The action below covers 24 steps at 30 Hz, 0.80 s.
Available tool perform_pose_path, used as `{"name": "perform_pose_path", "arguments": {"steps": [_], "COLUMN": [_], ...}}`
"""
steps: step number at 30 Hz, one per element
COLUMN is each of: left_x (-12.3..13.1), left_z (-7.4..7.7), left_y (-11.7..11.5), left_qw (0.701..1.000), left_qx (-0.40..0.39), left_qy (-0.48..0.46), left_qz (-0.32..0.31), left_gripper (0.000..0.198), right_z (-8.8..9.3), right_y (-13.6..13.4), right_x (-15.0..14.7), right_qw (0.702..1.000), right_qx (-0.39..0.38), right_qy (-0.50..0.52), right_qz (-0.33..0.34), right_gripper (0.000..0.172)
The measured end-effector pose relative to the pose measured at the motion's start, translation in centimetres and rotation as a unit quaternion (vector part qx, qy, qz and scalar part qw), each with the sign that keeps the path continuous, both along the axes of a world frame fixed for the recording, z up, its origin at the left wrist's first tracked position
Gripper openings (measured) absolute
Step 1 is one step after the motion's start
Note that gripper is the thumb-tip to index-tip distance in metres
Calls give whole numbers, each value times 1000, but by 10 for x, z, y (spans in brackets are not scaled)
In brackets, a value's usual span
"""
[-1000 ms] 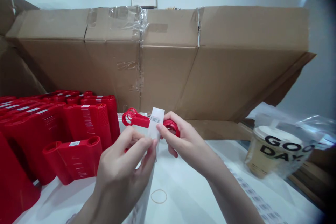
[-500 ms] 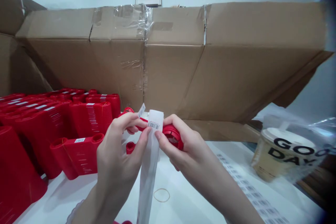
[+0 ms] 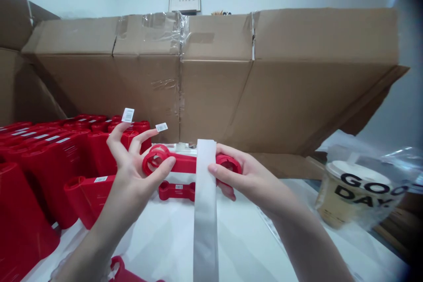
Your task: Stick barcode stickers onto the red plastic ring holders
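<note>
A red plastic part with a ring at each end [image 3: 185, 163] is held level between my two hands. My left hand [image 3: 134, 169] has its thumb on the left ring, while two fingers stretch up and away. One barcode label [image 3: 128, 115] clings to one of those fingertips, and a second label [image 3: 161, 127] to the other. My right hand [image 3: 249, 169] grips the right ring and pins a long white label strip [image 3: 205, 211] under its thumb. The strip hangs down in front of the red part. Behind it, a similar red part with a label [image 3: 178, 190] lies on the table.
Stacks of red parts [image 3: 53, 154] fill the left side. A large cardboard box wall [image 3: 211, 101] rises behind. To the right stands a bagged drink cup [image 3: 357, 194]. Another red piece [image 3: 124, 273] lies at the white table's [image 3: 165, 242] front edge.
My left hand has moved left from the strip to the left ring, and two labels now show on its fingertips. The strip and my right hand have shifted slightly right.
</note>
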<state>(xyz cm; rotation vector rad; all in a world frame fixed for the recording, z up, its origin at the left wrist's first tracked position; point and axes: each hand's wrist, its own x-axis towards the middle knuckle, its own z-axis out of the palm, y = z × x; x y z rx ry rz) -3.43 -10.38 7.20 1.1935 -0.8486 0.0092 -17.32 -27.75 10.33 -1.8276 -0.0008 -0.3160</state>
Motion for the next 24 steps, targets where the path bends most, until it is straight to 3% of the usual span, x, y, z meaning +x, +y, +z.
{"name": "perform_pose_path", "arguments": {"steps": [4,11,18,24], "left_x": [-7,-13,-16,-8], "left_z": [0,4,-2,7], "left_y": [-2,-4,-9,-2], "left_qw": [997,996,982,980], "left_qx": [11,-14,-14,-53], "left_qy": [-8,26,-48,5], "left_qz": [71,80,181,194], "left_gripper": [81,86,69,67], "right_z": [-4,-12,-19,-10], "right_y": [-2,-2,5,0], "right_x": [6,14,26,14], "right_qw": [999,996,983,982], "right_qx": [29,91,182,176], "right_qy": [9,-15,-16,30], "right_qz": [26,5,-28,53], "right_gripper": [30,29,44,61]}}
